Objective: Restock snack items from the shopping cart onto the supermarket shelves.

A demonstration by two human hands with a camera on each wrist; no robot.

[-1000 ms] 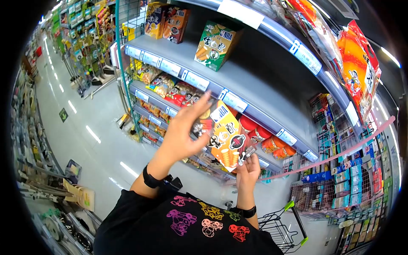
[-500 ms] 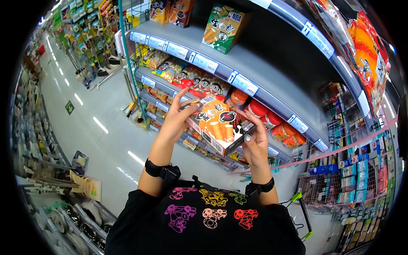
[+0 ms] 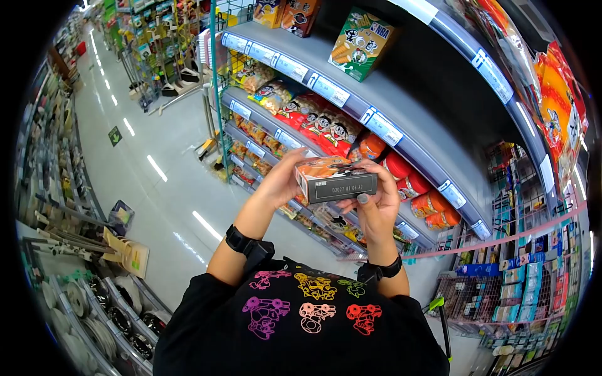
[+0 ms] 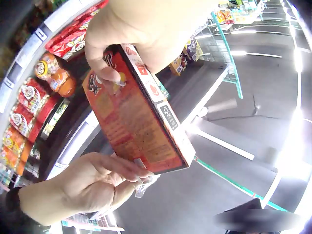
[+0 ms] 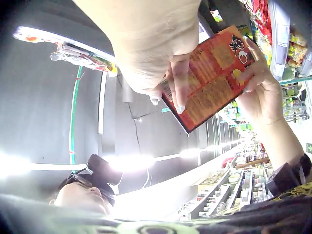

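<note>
Both hands hold an orange and black snack box (image 3: 342, 188) in front of the chest, its dark printed end turned up to the head camera. The left hand (image 3: 280, 182) grips the box's left end, fingers behind and thumb at the edge. At the other end the right hand (image 3: 380, 207) pinches it, thumb near the dark side. The left wrist view shows the box's red text-covered back (image 4: 136, 126) and white side, with the right hand (image 4: 97, 183) at the lower corner. In the right wrist view, the left hand (image 5: 263, 92) holds the far end.
A green NBA box (image 3: 360, 47) stands on the grey shelf ahead, other boxes to its left. Snack bags (image 3: 326, 128) and red-lidded jars (image 3: 411, 186) fill the shelf below. A cart handle (image 3: 444, 326) is at the lower right, a pink strip (image 3: 501, 243) at the right.
The box has tilted from its orange front facing up to its dark end facing the head camera. The right hand has shifted round its end, and the shelves have moved rightward in view.
</note>
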